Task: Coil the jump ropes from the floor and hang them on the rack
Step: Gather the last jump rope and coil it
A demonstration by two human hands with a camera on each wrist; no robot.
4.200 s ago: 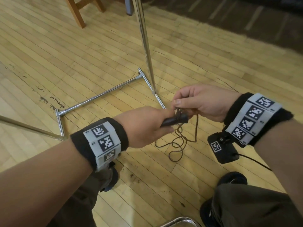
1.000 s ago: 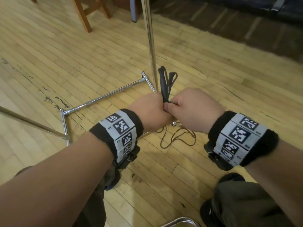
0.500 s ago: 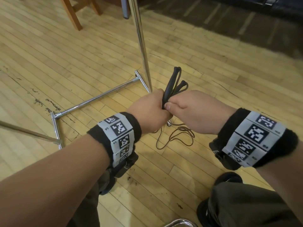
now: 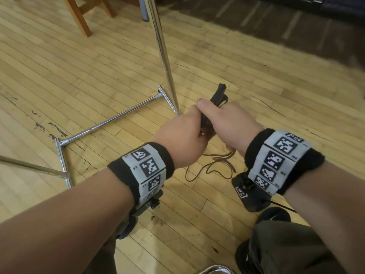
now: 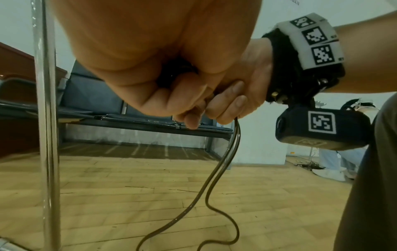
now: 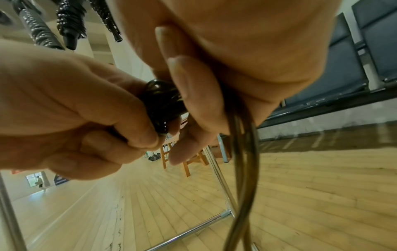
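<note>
**Both hands closed on the jump rope handles beside the rack**

Hands first, from the head camera: the left hand (image 4: 181, 135) and right hand (image 4: 227, 123) meet over the wooden floor (image 4: 98, 72), both curled around the black handles (image 4: 217, 96) of a jump rope, whose upper ends stick out above the right thumb. Its thin dark cord (image 4: 215, 165) hangs below the hands and lies in loose loops on the boards. Just beyond the hands stands the chrome rack (image 4: 164, 54), its upright pole rising from a floor bar. A wooden chair leg (image 4: 79, 18) shows at the top left. Both wrists wear black bands with square black-and-white code markers; no readable words.

Left wrist camera: the left hand's fingers (image 5: 189, 100) wrap the handles, and two strands of cord (image 5: 219, 169) drop from the right hand's fingertips to the floor. The rack pole (image 5: 46, 118) stands close at the left. A dark bench (image 5: 128, 118) runs behind.

Right wrist camera: the right fingers (image 6: 184, 84) and the left hand (image 6: 64, 110) clamp a shiny black handle end (image 6: 161, 105). Dark bundles hang overhead at top left (image 6: 68, 22), possibly coiled ropes already on the rack.
</note>
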